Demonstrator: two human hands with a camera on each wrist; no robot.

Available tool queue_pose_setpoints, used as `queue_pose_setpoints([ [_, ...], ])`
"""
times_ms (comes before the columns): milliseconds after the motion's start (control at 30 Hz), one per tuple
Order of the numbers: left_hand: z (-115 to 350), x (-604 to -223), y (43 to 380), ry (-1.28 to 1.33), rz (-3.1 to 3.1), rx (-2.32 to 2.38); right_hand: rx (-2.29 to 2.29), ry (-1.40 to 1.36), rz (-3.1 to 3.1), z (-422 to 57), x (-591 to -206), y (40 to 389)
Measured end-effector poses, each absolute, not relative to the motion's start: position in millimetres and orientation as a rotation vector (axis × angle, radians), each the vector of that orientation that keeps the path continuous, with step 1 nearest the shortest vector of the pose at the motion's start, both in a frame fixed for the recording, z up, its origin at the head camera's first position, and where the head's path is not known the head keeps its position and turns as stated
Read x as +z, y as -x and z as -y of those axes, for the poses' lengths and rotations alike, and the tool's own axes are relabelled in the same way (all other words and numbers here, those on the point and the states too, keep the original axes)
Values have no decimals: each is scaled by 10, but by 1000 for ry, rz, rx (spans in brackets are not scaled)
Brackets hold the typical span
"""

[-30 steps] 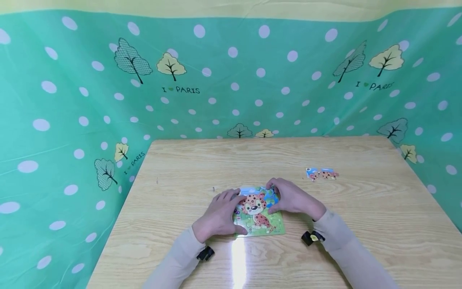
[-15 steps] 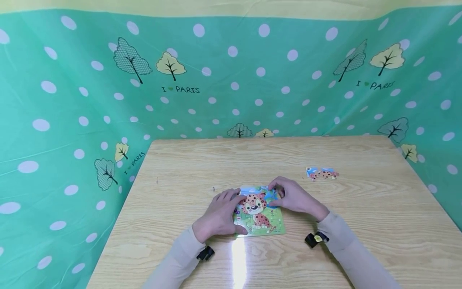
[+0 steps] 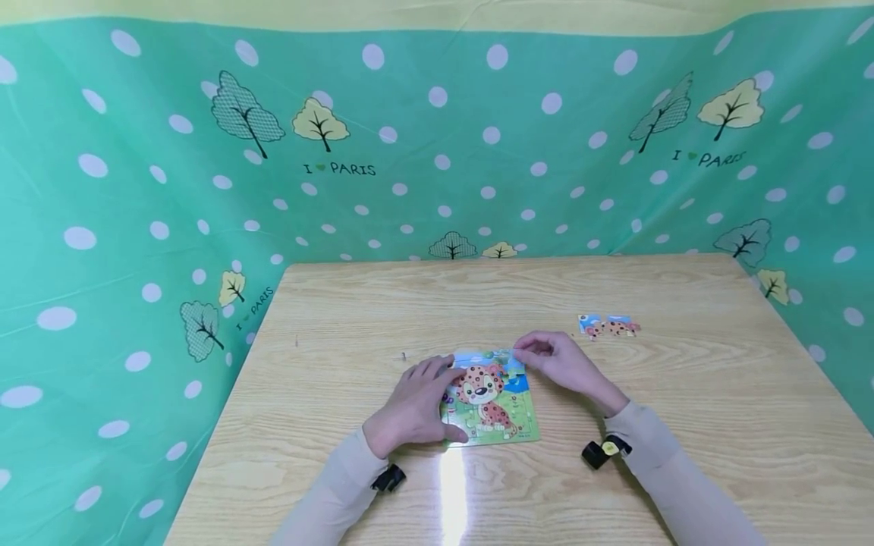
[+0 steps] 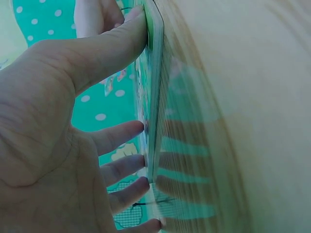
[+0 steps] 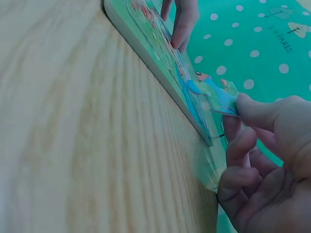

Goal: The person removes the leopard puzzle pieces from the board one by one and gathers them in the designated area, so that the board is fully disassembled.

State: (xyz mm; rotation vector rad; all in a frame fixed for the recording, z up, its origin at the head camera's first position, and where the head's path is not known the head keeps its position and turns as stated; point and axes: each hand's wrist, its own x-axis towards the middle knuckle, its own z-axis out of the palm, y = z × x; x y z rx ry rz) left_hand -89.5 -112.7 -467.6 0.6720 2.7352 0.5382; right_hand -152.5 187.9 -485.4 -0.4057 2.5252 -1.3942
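Observation:
A jigsaw puzzle [image 3: 493, 417] with a spotted leopard cub on green and blue lies flat on the table. My left hand [image 3: 415, 406] rests on its left side. In the left wrist view the thumb [image 4: 114, 51] presses the near corner of the puzzle, and the fairly straight fingers are spread with their tips at its left edge. My right hand [image 3: 560, 364] is at the far right corner. Between thumb and index finger it pinches a blue-and-green puzzle piece [image 5: 222, 99], tilted above the puzzle's surface in the right wrist view.
Several loose puzzle pieces [image 3: 612, 327], blue and spotted orange, lie together farther back on the right of the wooden table [image 3: 382, 303]. A tiny dark speck [image 3: 403, 356] is behind the left hand. A green dotted cloth [image 3: 410, 167] hangs behind the table.
My right hand has drawn back slightly to the right and away from the puzzle, lifting the pinched piece at its upper right. The left hand has stayed in place.

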Motion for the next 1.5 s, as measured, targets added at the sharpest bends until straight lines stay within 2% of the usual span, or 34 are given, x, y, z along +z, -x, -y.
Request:
queue_pose_setpoints([
  [533, 1139, -4682, 888, -684, -2744, 536, -1405, 277, -2563, -1949, -4807, 1571],
  [1167, 1140, -4674, 898, -673, -2740, 505, -1478, 221, -2517, -2298, -4710, 1650],
  [1500, 1116, -4668, 792, -638, -2690, 471, -1478, 125, -2570, -2545, -4686, 1704],
])
